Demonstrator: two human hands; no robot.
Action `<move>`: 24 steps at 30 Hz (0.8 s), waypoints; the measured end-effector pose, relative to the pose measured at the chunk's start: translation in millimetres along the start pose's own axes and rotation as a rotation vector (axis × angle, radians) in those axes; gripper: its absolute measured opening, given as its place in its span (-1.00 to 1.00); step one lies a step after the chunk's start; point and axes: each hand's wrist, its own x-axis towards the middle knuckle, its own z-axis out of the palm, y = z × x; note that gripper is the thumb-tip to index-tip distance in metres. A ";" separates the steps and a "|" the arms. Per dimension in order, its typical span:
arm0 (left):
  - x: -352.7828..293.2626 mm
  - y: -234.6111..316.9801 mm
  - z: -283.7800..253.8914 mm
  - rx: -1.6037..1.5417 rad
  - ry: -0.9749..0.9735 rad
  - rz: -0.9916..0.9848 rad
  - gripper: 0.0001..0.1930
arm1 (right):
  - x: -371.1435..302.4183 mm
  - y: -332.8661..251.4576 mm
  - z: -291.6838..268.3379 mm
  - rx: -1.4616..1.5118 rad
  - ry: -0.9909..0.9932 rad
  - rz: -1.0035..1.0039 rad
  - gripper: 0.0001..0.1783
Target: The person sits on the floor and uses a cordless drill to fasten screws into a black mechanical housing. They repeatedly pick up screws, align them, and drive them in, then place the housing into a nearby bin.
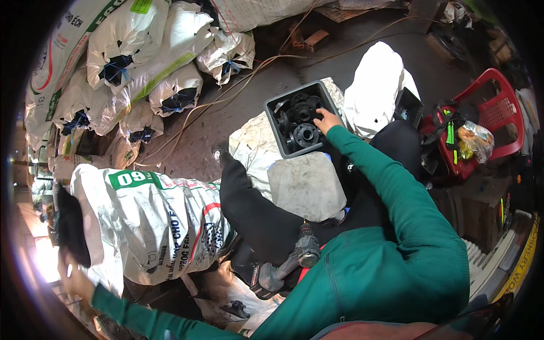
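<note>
Dark floor (309, 71) is crossed by a thin cable (283, 55), and white sacks (127, 42) are piled at the upper left, their mouths laced with blue string over dark contents. Between the person's black-clad legs, a grey bin (274, 127) filled with round black parts (306, 135) is set on pale sheeting (249, 141). Over the bin's right side the right hand (328, 120) is held, thumb and finger parted among the parts; whether one is touched cannot be told. At the far left, the left hand (76, 280) is blurred, so its grip cannot be told; it is seen just below a black object (72, 226) at the end of a large white sack (161, 226) that is laid on its side. Near the bin a pale, squarish block (307, 187) is placed between the legs, and a power drill (307, 249) is rested by the lap. At the right, bags (475, 141) are heaped on a red chair (501, 107).
</note>
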 end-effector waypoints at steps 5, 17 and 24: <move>-76.2 123.7 -93.4 0.017 -0.118 0.480 -0.62 | 47.0 -19.0 14.7 -0.120 0.018 0.162 -0.48; -383.5 427.4 204.4 -0.397 -0.827 0.827 -0.42 | 15.5 -35.5 -84.0 0.185 -0.096 -0.271 -0.53; -431.7 414.9 207.3 -0.425 -1.306 1.039 -0.51 | -118.4 -16.6 -71.7 0.503 -0.621 0.067 -0.61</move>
